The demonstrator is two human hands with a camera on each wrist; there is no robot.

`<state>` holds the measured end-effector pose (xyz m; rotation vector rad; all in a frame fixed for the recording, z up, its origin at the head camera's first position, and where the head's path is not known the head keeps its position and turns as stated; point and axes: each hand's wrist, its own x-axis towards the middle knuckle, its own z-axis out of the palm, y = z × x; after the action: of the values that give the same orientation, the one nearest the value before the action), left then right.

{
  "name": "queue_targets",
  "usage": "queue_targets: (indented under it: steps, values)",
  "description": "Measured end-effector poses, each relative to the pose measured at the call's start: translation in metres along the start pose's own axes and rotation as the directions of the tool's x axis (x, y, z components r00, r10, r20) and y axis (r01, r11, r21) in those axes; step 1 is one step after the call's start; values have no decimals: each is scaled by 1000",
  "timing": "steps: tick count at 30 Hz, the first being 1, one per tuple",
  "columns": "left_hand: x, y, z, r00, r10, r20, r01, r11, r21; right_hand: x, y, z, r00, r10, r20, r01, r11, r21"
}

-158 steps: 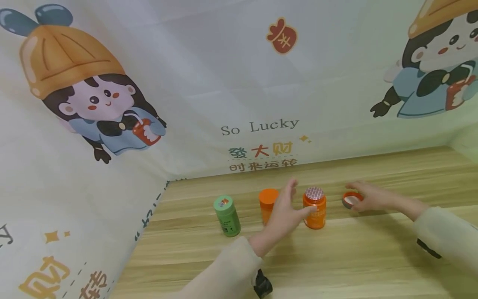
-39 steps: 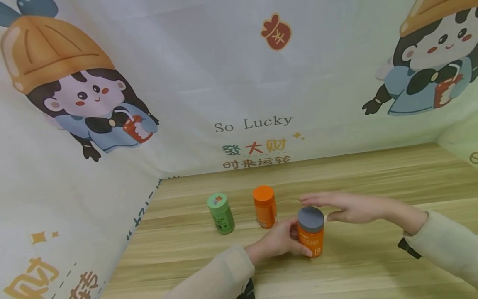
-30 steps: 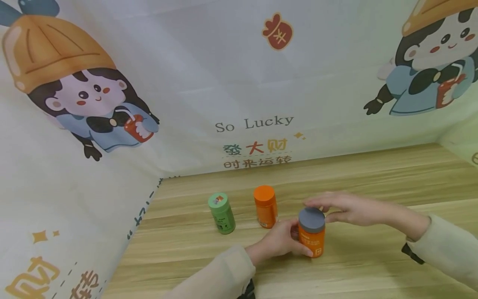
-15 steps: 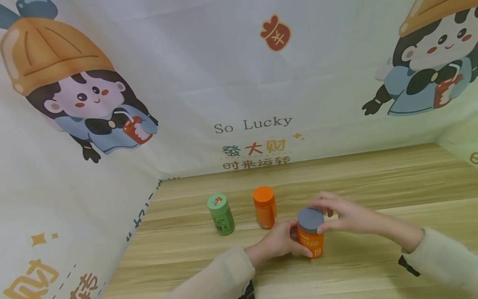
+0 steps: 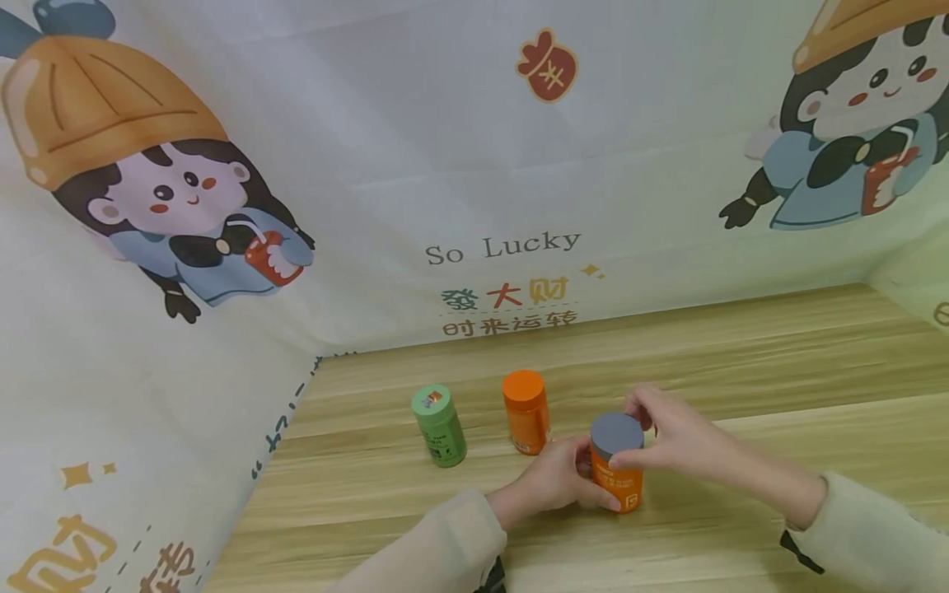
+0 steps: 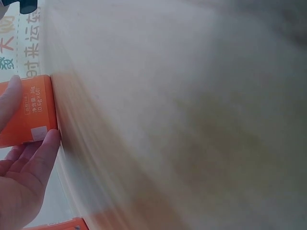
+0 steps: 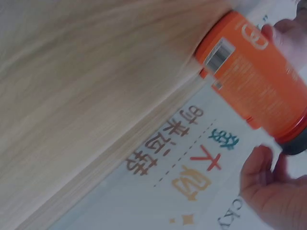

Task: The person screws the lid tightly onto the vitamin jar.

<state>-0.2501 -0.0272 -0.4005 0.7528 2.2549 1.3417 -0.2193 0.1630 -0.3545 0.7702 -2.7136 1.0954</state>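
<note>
An orange bottle [image 5: 621,484] with a grey lid [image 5: 615,435] stands upright on the wooden table. My left hand [image 5: 554,479] grips its body low down from the left, thumb in front; the left wrist view shows those fingers around the orange bottle [image 6: 37,108] near its base. From the right, my right hand [image 5: 685,436] pinches the rim of the lid, thumb at the front and fingers behind. In the right wrist view the right hand [image 7: 276,191] is at the dark lid [image 7: 295,142], and the bottle's barcode side shows.
Behind and left of the held bottle stands another orange bottle [image 5: 526,416] with an orange lid. Farther left is a green bottle [image 5: 441,430]. A printed cloth [image 5: 385,181] hangs behind the table [image 5: 778,362] and along its left side.
Earlier the bottle stood uncapped and farther back, with the lid by my right hand; now the lid is on it. Over the last second my right fingers have moved round the lid toward me.
</note>
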Motion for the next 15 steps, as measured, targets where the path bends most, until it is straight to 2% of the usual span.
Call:
queue_targets:
  steps: [5, 7, 8, 10, 12, 13, 15]
  values:
    - [0, 0, -1, 1000, -1, 5, 1, 1000, 3, -3, -6, 2, 995, 95, -35, -98, 991, -93]
    - [0, 0, -1, 1000, -3, 8, 3, 1000, 0, -5, -6, -2, 994, 107, -31, -109, 991, -78]
    - [0, 0, 0, 1000, -5, 10, 5, 1000, -5, -6, -5, -4, 996, 88, -29, -89, 994, -59]
    - [1, 0, 0, 1000, -9, 12, 9, 1000, -6, -8, -2, -11, 1000, 20, -14, -20, 1000, 5]
    - [0, 0, 0, 1000, -8, 11, 8, 1000, -3, -8, 4, -17, 995, -104, 1, 103, 992, 70]
    - [1, 0, 0, 1000, -6, 10, 6, 1000, 0, -8, 8, -19, 985, -170, 12, 168, 981, 93]
    - [0, 0, -1, 1000, -1, 9, 1, 1000, 5, -7, 16, -23, 950, -309, 44, 301, 945, 124]
